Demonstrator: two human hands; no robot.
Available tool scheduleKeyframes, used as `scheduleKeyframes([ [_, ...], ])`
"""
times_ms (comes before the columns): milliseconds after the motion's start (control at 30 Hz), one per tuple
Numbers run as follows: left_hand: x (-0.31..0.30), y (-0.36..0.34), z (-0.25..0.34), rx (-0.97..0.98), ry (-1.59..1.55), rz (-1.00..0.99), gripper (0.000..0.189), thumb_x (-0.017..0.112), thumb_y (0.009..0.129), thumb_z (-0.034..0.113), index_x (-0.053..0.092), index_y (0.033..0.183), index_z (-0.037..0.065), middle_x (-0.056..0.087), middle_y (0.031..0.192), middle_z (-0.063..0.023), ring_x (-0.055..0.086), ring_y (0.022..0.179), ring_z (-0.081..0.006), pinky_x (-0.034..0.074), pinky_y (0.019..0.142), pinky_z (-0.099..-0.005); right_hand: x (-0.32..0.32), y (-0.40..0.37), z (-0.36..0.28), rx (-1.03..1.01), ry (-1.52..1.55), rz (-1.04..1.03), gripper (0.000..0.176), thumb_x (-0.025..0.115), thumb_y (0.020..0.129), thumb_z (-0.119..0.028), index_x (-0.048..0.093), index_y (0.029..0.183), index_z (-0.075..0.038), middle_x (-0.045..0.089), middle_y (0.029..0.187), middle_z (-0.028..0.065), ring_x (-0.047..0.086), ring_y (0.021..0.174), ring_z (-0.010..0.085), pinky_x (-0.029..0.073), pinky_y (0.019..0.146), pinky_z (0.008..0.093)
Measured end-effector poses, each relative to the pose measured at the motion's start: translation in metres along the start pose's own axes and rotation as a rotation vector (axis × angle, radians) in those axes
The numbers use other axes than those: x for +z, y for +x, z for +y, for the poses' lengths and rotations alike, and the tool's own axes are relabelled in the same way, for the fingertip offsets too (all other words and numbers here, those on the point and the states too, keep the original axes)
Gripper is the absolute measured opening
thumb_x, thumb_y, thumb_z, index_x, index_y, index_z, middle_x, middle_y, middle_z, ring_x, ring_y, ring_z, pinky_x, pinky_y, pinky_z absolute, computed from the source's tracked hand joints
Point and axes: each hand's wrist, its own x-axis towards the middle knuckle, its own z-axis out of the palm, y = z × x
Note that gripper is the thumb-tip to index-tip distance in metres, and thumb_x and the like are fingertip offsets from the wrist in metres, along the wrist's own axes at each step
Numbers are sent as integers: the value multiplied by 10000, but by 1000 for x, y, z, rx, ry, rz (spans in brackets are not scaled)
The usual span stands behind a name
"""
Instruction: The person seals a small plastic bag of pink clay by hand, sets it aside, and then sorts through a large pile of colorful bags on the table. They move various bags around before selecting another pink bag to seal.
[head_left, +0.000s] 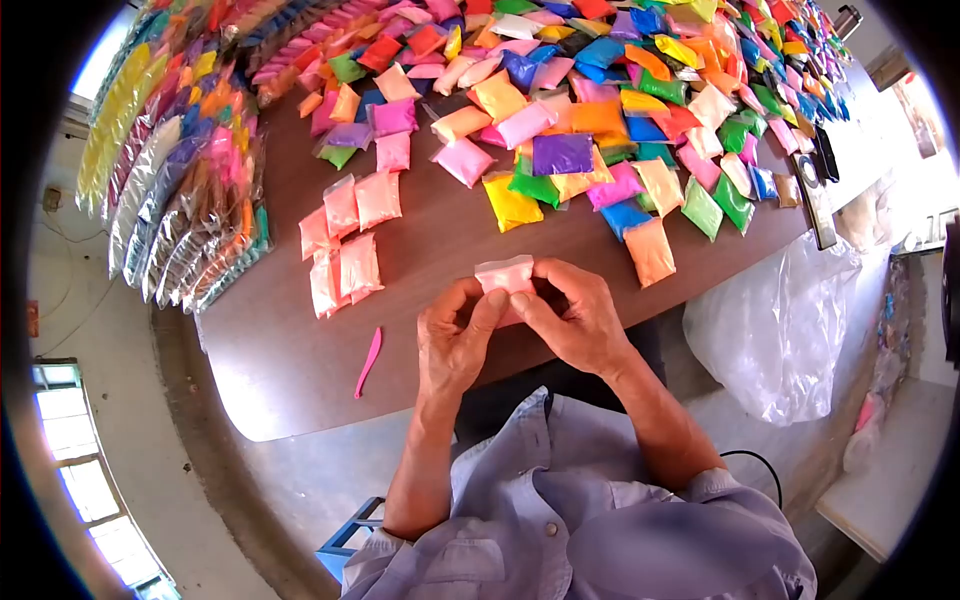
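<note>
Between my two hands, just above the table's near edge, is a small clear plastic bag (506, 273) with pale pink contents. My left hand (454, 330) pinches its left side, thumb in front and fingers behind. From the other side, my right hand (580, 318) grips it the same way. The lower part of the bag is mostly hidden by my thumbs. Left of my hands lies a group of several salmon-pink bags (358, 266). A thin pink plastic tool (369, 362) rests on the table nearer my left wrist.
Many small coloured bags (562, 155) spread over the far part of the brown table (270, 370). Long packed sleeves of bags (185, 190) hang at the left edge. A large clear plastic sack (775, 330) hangs by the right edge, near a dark flat strip (815, 200).
</note>
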Motion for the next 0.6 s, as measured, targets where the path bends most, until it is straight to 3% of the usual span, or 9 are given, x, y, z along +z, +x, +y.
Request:
scheduleKeyframes([
  [67,-5,-1,0,2,49,16,189,764,1036,190,742,1035,3,666,798,34,542,748,-43,446,652,-234,5,2,-6,-107,-34,41,239,761,978,-190,737,1152,-28,697,945,129,690,826,255,544,740,346],
  [300,4,-3,-3,-5,-72,-7,195,765,1036,189,748,1060,-4,676,807,34,552,739,-33,445,638,-230,0,1,3,-79,58,60,165,743,987,-136,748,1107,-22,697,940,117,684,818,243,534,728,349],
  [400,3,-2,4,-97,-64,-22,227,774,1035,213,751,1098,-4,717,909,16,608,830,-52,478,721,-227,-1,1,4,-150,21,50,155,740,994,-129,750,1103,-20,697,935,112,681,800,232,533,716,349],
  [500,4,-3,-4,-75,-109,-13,214,775,1038,211,754,1087,3,721,903,13,614,820,-51,480,715,-228,-1,0,2,-136,-26,47,164,748,996,-144,750,1107,-24,698,930,108,685,799,225,535,714,346],
  [600,3,-3,-8,-22,-113,12,195,796,1022,198,758,1033,7,664,780,41,551,707,-32,433,622,-218,-1,0,-5,-70,-55,21,167,753,996,-152,750,1108,-28,702,943,105,695,812,220,541,723,338],
])
